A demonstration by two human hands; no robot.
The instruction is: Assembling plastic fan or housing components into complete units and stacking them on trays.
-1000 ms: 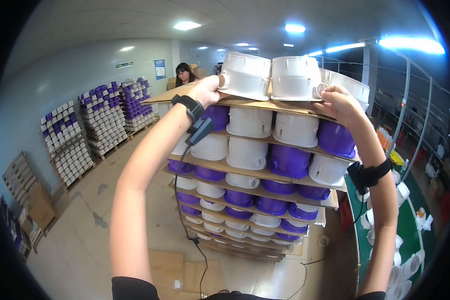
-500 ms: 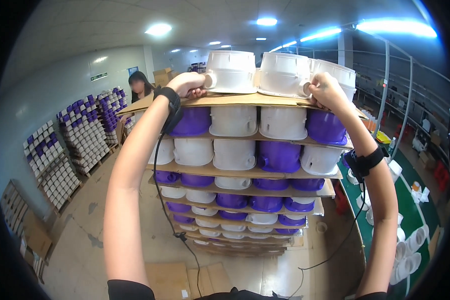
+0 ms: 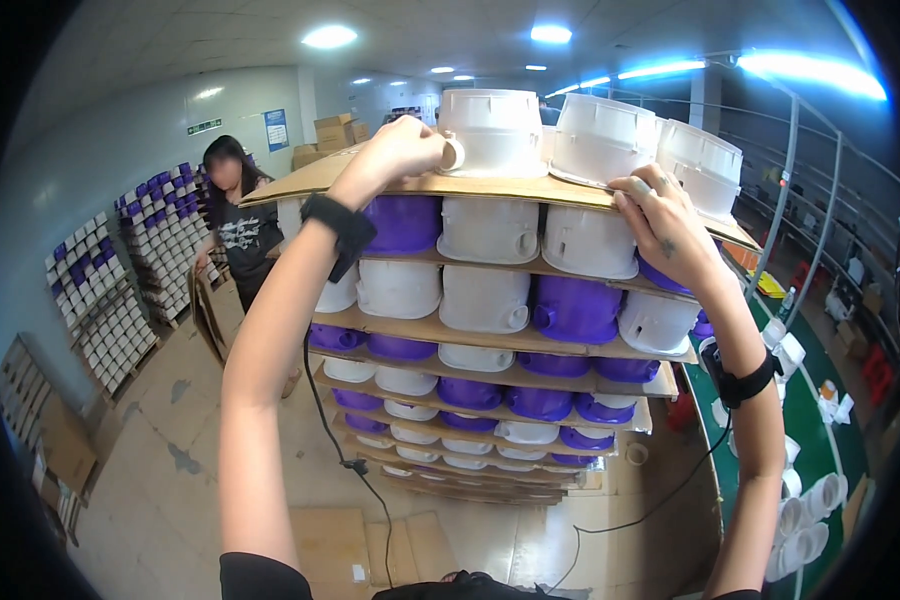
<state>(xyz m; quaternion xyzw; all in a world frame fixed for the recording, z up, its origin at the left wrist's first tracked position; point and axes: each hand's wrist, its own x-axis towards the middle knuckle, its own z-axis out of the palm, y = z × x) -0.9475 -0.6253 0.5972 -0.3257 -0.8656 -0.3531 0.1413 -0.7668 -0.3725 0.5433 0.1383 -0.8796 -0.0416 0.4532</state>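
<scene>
A tall stack (image 3: 485, 298), topped by cardboard (image 3: 500, 186), bears white tubs (image 3: 495, 132) between and beyond the left hand (image 3: 402, 155) and right hand (image 3: 670, 220). The left touches a tub's spout (image 3: 454, 152), the right the cardboard's edge; whether either grips, I cannot tell.

Legible wording: none; pale wall (image 3: 140, 140): small oblong green sign (image 3: 204, 127), upright blue poster (image 3: 276, 131), both too small to read; co-worker's dark shirt (image 3: 261, 218): pale lettering (image 3: 240, 234), blurred; flat cardboard (image 3: 322, 540): white label-like patch (image 3: 359, 573), unreadable
</scene>
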